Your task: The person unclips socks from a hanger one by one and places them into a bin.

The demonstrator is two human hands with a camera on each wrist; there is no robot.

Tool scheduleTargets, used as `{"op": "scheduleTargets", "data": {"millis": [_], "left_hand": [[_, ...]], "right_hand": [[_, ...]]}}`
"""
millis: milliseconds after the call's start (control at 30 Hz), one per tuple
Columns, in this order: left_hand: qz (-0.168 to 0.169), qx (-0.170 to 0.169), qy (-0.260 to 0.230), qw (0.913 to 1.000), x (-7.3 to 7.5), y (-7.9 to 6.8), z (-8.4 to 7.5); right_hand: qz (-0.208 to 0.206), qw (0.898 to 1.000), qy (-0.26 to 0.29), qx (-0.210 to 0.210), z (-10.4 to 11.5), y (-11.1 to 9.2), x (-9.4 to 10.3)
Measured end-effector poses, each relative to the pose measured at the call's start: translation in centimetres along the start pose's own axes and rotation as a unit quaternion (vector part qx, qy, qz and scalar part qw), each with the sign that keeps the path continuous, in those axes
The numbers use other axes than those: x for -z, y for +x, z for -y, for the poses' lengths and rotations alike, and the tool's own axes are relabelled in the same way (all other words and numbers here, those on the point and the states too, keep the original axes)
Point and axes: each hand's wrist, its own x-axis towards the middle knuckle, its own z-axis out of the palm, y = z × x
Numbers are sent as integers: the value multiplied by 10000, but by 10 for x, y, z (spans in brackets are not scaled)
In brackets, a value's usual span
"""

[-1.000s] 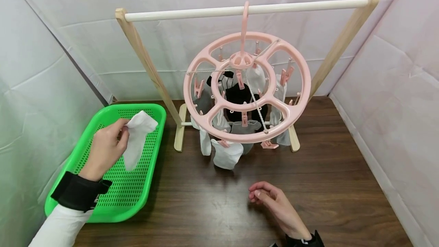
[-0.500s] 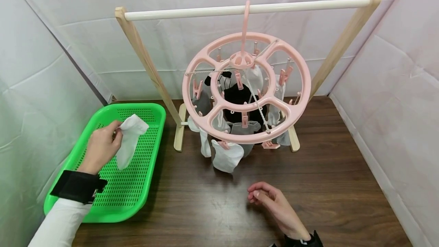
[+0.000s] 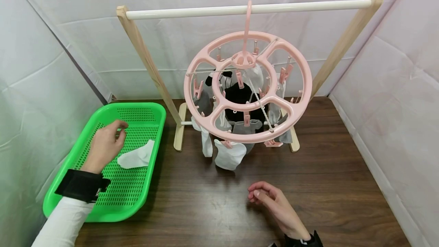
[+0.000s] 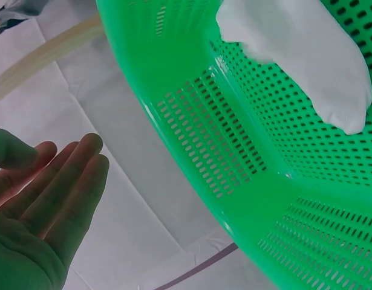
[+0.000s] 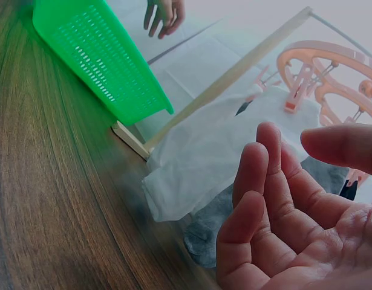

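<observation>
A white sock [image 3: 137, 157] lies flat in the green plastic basket [image 3: 156, 151], on its perforated floor. Above the basket hovers my left hand [image 3: 105, 143], its fingers loosely bent and holding nothing; the left wrist view shows that hand [image 4: 52, 211] apart from the sock [image 4: 306, 57]. My right hand [image 3: 276, 207] is low over the brown table, in front of the hanging socks, fingers relaxed with nothing between them. Closest to it, a white sock [image 3: 229, 156] hangs by a pink clothespin [image 3: 226, 144] from the round pink drying hanger [image 3: 247, 138].
The hanger hooks over the white bar [image 3: 192, 11] of a wooden-legged rack [image 3: 147, 62]. Several white, grey and black socks [image 3: 238, 96] hang below its ring. Pale cloth walls [image 3: 394, 98] enclose the table [image 3: 329, 186] at the back and sides.
My left hand has let go of the white sock, which dropped from hanging upright to lying in the basket. The hanger sways slightly; my right hand has stayed in place.
</observation>
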Motion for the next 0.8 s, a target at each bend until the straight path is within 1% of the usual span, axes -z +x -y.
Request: {"op": "scheduleTargets", "data": {"millis": [233, 333, 433, 600, 700, 800], "left_hand": [[82, -90, -188, 9997, -7, 2, 3], [120, -85, -306, 9994, -10, 3, 4], [164, -66, -394, 9991, -13, 3, 4], [224, -124, -502, 9984, -17, 6, 3], [232, -195, -617, 9976, -19, 8, 2], [198, -348, -677, 9969, -23, 9, 2]], "right_hand": [[144, 9994, -21, 314, -1, 2, 0], [245, 9985, -117, 475, 1, 4, 0], [378, 9966, -335, 657, 5, 6, -1], [617, 9892, -620, 1173, 17, 13, -4], [607, 9844, -801, 1446, 26, 18, -6], [517, 9803, -969, 1641, 36, 21, -7]]}}
